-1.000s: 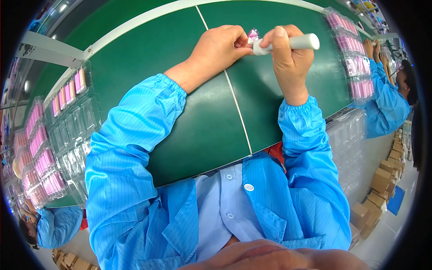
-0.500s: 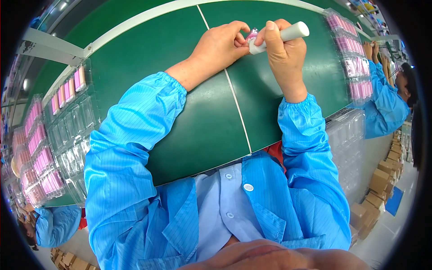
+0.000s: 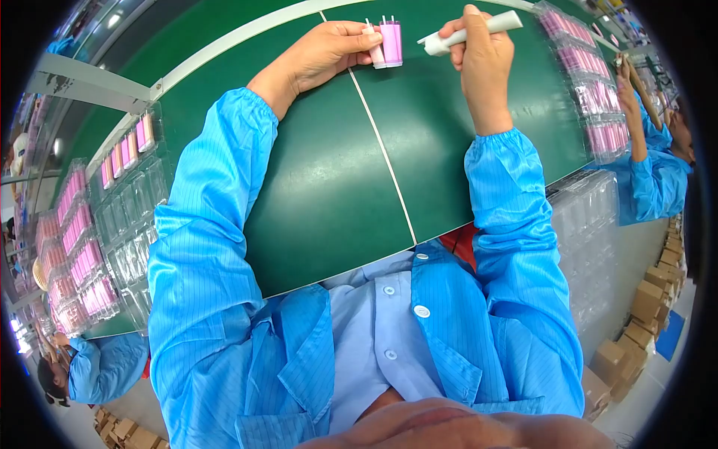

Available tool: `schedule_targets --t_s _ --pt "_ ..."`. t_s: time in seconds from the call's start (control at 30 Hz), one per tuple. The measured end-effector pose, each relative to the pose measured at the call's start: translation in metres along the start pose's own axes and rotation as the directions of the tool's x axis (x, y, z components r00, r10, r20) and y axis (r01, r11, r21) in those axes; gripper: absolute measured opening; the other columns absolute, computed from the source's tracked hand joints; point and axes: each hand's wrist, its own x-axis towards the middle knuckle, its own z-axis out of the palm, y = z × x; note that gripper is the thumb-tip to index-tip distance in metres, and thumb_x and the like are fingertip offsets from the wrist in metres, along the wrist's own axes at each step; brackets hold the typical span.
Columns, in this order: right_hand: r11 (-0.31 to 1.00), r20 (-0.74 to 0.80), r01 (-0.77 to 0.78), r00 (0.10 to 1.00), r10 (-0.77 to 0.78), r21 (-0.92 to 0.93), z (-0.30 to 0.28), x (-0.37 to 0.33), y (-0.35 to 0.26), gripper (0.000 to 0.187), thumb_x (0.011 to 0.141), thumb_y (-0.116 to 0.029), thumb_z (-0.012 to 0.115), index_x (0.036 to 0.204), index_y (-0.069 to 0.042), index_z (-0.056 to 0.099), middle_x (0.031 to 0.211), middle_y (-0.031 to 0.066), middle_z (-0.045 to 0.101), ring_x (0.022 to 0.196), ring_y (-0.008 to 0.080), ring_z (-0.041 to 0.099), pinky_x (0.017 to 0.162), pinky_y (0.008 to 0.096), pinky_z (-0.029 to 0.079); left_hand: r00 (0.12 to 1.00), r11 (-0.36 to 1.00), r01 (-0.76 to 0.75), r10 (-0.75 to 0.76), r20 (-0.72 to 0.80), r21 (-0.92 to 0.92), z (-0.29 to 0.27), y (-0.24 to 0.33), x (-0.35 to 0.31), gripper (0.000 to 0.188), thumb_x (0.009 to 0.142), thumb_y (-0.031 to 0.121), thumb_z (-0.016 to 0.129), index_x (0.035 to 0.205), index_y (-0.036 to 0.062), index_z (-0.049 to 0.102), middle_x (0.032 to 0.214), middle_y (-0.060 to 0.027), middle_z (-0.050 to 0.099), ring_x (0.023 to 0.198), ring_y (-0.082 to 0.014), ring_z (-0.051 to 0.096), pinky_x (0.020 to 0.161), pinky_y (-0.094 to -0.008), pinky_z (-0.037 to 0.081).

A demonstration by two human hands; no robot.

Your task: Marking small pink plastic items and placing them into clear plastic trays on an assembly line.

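One pink block (image 3: 392,45) sits in the left grip (image 3: 327,55).

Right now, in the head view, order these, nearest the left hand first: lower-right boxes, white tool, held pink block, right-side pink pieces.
1. Pink block, in the left hand.
2. White tool, to its right.
3. Pink pieces, farther right.
4. Boxes, lower right.

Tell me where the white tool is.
In the head view, the white tool is at upper right in the right hand, right of the pink block in the left hand.
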Motion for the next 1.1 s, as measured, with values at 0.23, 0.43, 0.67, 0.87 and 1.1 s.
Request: schedule_targets --t_s 0.23,0.43,0.67,0.87,1.1 --pt "0.994 0.171 0.012 0.985 -0.030 0.107 -0.007 0.000 0.001 0.032 0.101 -0.024 0.052 0.079 -0.002 0.059 0.073 0.0095 0.065 0.048 0.0051 0.043 0.042 0.0212 0.032 0.992 0.994 0.019 -0.006 0.124 -0.110 -0.003 -0.001 0.006 0.045 0.098 0.029 0.061 0.128 -0.0040 0.058 0.124 -0.0154 0.064 0.114 -0.0202 0.062 0.107 -0.0342 0.044" --pt "0.995 0.193 0.018 0.981 -0.037 0.097 0.014 -0.001 -0.004 0.035 0.099 -0.027 0.056 0.074 -0.004 0.062 0.065 0.0021 0.061 0.050 0.0035 0.044 0.044 0.0212 0.030 0.992 0.978 -0.007 0.032 0.120 -0.208 -0.014 0.001 0.001 0.045 0.099 0.029 0.059 0.129 -0.0045 0.057 0.123 -0.0176 0.064 0.115 -0.0234 0.062 0.106 -0.0360 0.045" --pt "1.000 0.084 -0.006 0.996 0.007 -0.015 0.008 -0.015 0.003 0.030 0.100 -0.026 0.055 0.079 -0.006 0.060 0.066 0.0015 0.059 0.049 0.0030 0.039 0.043 0.0208 0.025 0.993 0.874 -0.106 0.065 -0.103 -0.474 -0.009 -0.015 0.004 0.040 0.103 0.027 0.050 0.129 -0.0034 0.052 0.116 -0.0184 0.061 0.106 -0.0390 0.066 0.092 -0.0521 0.056" --pt "0.999 0.221 0.035 0.974 -0.042 0.035 0.010 -0.026 -0.007 0.033 0.103 -0.024 0.050 0.078 -0.004 0.057 0.071 0.0034 0.058 0.050 0.0030 0.037 0.047 0.0195 0.027 0.956 0.996 -0.032 0.055 -0.289 0.082 0.002 0.025 -0.035 0.038 0.101 0.028 0.054 0.123 -0.0035 0.055 0.112 -0.0160 0.061 0.094 -0.0242 0.067 0.080 -0.0347 0.060" --pt "0.994 0.267 0.103 0.959 -0.094 -0.021 0.014 -0.030 -0.015 0.033 0.104 -0.024 0.050 0.077 -0.005 0.056 0.071 0.0011 0.057 0.054 0.0029 0.037 0.049 0.0208 0.029 0.551 0.664 0.126 0.571 -0.609 0.737 -0.059 0.091 -0.204 0.036 0.091 0.037 0.071 0.114 0.0102 0.070 0.094 -0.0045 0.071 0.083 -0.0141 0.067 0.076 -0.0308 0.054"
